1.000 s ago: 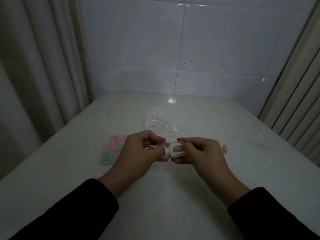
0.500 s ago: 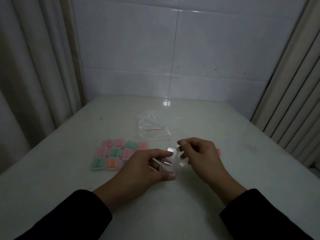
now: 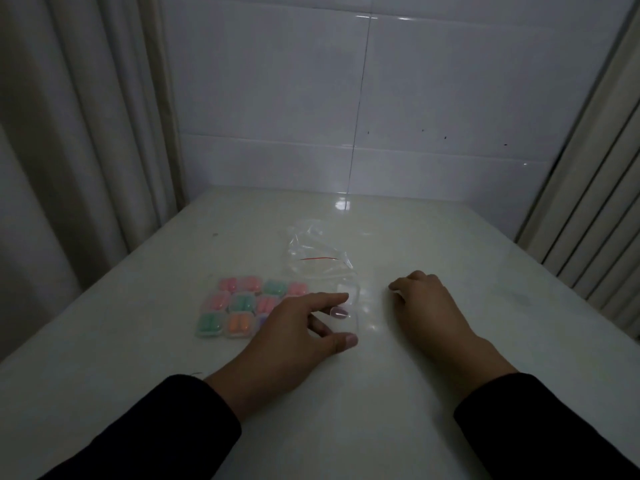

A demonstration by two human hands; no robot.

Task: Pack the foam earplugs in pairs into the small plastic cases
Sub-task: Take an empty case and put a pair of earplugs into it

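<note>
A clear, open plastic case (image 3: pixel 349 304) lies on the white table (image 3: pixel 346 393) between my hands. My left hand (image 3: pixel 298 336) reaches to it with straight fingers; the index and middle fingertips touch the case and the thumb lies at its near end. Nothing shows inside the case. My right hand (image 3: pixel 427 304) rests knuckles-up on the table to the right of the case, fingers curled under. Its fingertips and anything beneath them are hidden. To the left sit several closed cases (image 3: pixel 242 308) holding pink, green and orange earplugs, laid out in rows.
A crumpled clear zip bag (image 3: pixel 317 263) with a red seal line lies behind the cases. A tiled wall stands at the table's far edge, curtains hang on the left and a ribbed panel on the right.
Both hands held the clear case up a second ago. The case now lies on the table under my left fingers. My right hand let go and moved right, covering the loose pink earplug.
</note>
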